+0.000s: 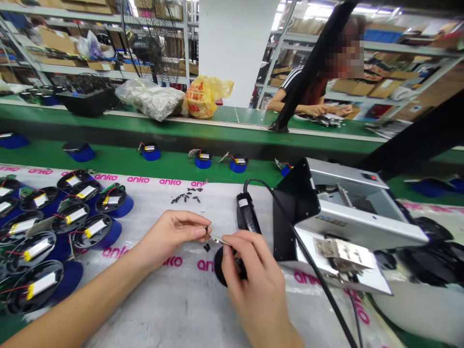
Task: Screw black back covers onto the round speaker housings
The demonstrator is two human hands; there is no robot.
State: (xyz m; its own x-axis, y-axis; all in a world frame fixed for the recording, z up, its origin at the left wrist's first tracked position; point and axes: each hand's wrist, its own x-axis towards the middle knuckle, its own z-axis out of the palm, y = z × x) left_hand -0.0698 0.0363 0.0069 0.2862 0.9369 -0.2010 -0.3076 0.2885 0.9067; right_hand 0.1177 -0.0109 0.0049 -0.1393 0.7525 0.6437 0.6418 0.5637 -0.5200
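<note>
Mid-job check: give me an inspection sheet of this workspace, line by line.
Surface: white sheet with pink "anko" print, on a green bench.
Job's things: small black piece and thin piece; contact between them unclear.
Clutter: loose black bits ahead; blue-sided units grouped at left; black tool and silver machine at right.
Hands: left hand pinches the black piece, right hand the thin piece.
Cables: black cable passes in front of the machine.
Surroundings: person across the bench; shelves behind.
</note>
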